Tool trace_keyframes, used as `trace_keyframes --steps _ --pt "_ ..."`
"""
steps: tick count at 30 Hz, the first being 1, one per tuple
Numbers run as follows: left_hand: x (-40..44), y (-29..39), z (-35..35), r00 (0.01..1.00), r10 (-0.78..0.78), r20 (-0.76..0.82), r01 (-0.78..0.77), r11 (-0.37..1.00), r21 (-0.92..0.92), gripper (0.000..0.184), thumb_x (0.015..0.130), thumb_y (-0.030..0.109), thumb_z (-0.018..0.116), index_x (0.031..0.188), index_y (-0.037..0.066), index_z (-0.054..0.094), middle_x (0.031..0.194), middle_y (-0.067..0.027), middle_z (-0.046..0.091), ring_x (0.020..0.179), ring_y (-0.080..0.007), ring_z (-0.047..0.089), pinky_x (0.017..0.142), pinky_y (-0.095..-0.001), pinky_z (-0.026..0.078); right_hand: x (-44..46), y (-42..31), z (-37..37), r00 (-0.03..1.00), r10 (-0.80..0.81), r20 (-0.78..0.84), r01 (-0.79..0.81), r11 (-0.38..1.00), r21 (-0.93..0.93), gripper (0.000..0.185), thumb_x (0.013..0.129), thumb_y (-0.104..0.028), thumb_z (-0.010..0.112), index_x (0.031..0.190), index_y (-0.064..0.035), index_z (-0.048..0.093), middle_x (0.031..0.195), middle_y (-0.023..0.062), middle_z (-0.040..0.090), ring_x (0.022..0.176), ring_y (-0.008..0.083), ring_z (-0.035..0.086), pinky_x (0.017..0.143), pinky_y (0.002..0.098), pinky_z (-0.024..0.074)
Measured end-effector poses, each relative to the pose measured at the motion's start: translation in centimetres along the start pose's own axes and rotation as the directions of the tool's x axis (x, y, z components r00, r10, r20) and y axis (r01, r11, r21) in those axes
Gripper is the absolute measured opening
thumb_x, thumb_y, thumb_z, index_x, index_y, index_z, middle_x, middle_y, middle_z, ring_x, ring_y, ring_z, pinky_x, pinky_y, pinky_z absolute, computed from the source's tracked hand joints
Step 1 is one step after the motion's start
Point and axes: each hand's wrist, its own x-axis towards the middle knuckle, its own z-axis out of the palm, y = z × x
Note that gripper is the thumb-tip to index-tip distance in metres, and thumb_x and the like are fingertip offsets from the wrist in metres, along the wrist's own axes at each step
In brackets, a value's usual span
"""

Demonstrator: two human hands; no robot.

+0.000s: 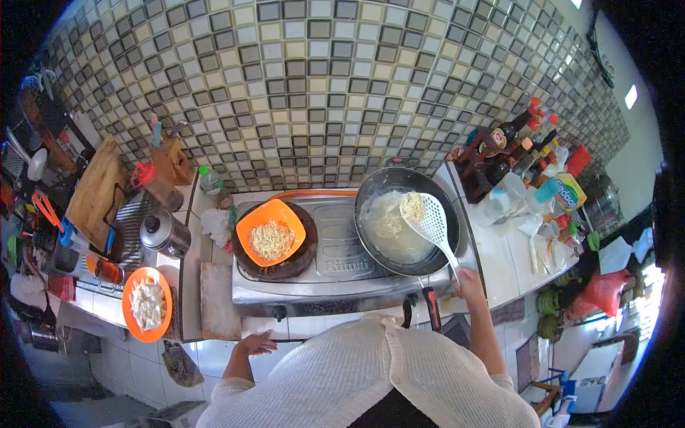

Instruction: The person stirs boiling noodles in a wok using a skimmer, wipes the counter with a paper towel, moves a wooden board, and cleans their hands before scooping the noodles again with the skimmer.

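Note:
My right hand [468, 285] is wrapped round the handle of a white slotted skimmer [432, 227]. The skimmer reaches over a dark frying pan [367, 246] on the stove's right side, with a clump of noodles [412, 207] on its head. Cloudy liquid and more noodles [387, 225] lie in the pan. My left hand [257, 344] hangs in front of the counter, holding nothing, its fingers stretched out. On the left burner sits an orange square bowl [246, 227] with noodles [271, 241] in it.
The steel gas stove [341, 265] stands against a tiled wall. A wooden board [220, 299], a metal pot [164, 232] and an orange plate [168, 303] of white pieces are to the left. Dark sauce bottles [505, 134] and a plastic jug [502, 197] stand on the right.

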Motion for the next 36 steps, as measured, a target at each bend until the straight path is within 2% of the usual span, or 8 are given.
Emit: trace_keyframes --steps 2,5,16,21,23,27,29,36 --pt "0.6 -0.5 -0.3 1.000 0.008 0.016 -0.007 1.000 -0.012 0.059 0.087 0.062 0.037 0.098 0.012 0.067 0.098 -0.0019 0.067 0.084 -0.0139 0.061 0.065 -0.0237 0.038 0.6 0.2 0.5 0.863 -0.498 -0.089 0.357 0.723 -0.591 0.026 0.088 -0.026 0.050 0.078 -0.0028 0.058 0.056 0.0100 0.052 0.051 0.0215 0.054 0.050 0.0354 0.0426" --pt "0.6 -0.5 -0.2 1.000 0.006 0.022 -0.005 1.000 -0.026 0.058 0.088 0.060 0.036 0.099 0.012 0.067 0.098 -0.0018 0.067 0.085 -0.0148 0.061 0.067 -0.0243 0.038 -2.5 -4.8 1.5 0.865 -0.501 -0.041 0.234 0.474 -0.849 0.023 0.086 -0.027 0.050 0.083 -0.0066 0.061 0.068 0.0176 0.059 0.066 0.0339 0.060 0.059 0.0434 0.0453" --pt "0.4 -0.1 0.0 1.000 -0.007 -0.004 0.007 1.000 -0.031 0.061 0.087 0.062 0.036 0.100 0.011 0.067 0.101 -0.0024 0.066 0.088 -0.0154 0.059 0.071 -0.0251 0.037 0.3 -4.7 0.0 0.902 -0.388 -0.189 -0.050 0.340 -0.939 0.026 0.087 -0.029 0.048 0.083 -0.0066 0.060 0.074 0.0205 0.061 0.073 0.0380 0.060 0.064 0.0485 0.0458" --pt "0.5 -0.4 -0.1 1.000 0.007 -0.007 -0.008 1.000 -0.026 0.062 0.085 0.063 0.038 0.100 0.010 0.066 0.099 -0.0028 0.067 0.087 -0.0151 0.060 0.070 -0.0254 0.038 4.8 -2.0 2.4 0.885 -0.465 -0.018 0.245 0.499 -0.831 0.029 0.088 -0.030 0.047 0.083 -0.0041 0.060 0.082 0.0199 0.063 0.080 0.0397 0.059 0.072 0.0495 0.0448" --pt "-0.1 -0.1 0.2 1.000 0.000 -0.009 0.000 1.000 -0.017 0.062 0.085 0.064 0.038 0.100 0.010 0.066 0.098 -0.0029 0.067 0.087 -0.0149 0.060 0.069 -0.0251 0.038 6.1 -2.1 3.7 0.897 -0.439 0.051 0.328 0.584 -0.742 0.032 0.088 -0.031 0.048 0.081 -0.0019 0.059 0.076 0.0187 0.063 0.068 0.0335 0.062 0.063 0.0441 0.0464" --pt "-0.5 0.2 0.5 0.999 0.003 -0.042 -0.003 1.000 -0.007 0.063 0.085 0.064 0.038 0.098 0.010 0.067 0.097 -0.0034 0.067 0.086 -0.0155 0.060 0.068 -0.0252 0.037 5.6 -4.0 5.4 0.979 -0.181 0.095 0.204 0.863 -0.463 0.035 0.090 -0.032 0.049 0.078 -0.0008 0.056 0.061 0.0117 0.057 0.047 0.0212 0.053 0.045 0.0342 0.0411" --pt "-0.6 0.2 0.6 0.999 0.015 -0.048 -0.016 1.000 -0.001 0.063 0.085 0.064 0.039 0.097 0.009 0.067 0.097 -0.0034 0.067 0.085 -0.0158 0.060 0.068 -0.0253 0.037 5.3 -4.2 5.5 0.980 -0.019 0.197 0.019 1.000 0.001 0.033 0.092 -0.033 0.048 0.077 -0.0037 0.053 0.053 0.0017 0.045 0.039 0.0089 0.038 0.036 0.0249 0.0283" --pt "0.4 -0.2 0.1 1.000 0.006 -0.013 -0.006 0.999 -0.048 0.060 0.086 0.062 0.040 0.095 0.009 0.067 0.096 -0.0042 0.067 0.084 -0.0161 0.061 0.067 -0.0250 0.037 3.4 -3.6 4.2 0.981 -0.022 0.192 -0.021 0.975 0.222 0.029 0.092 -0.032 0.048 0.078 -0.0071 0.050 0.051 -0.0019 0.040 0.039 0.0068 0.032 0.035 0.0228 0.0228"
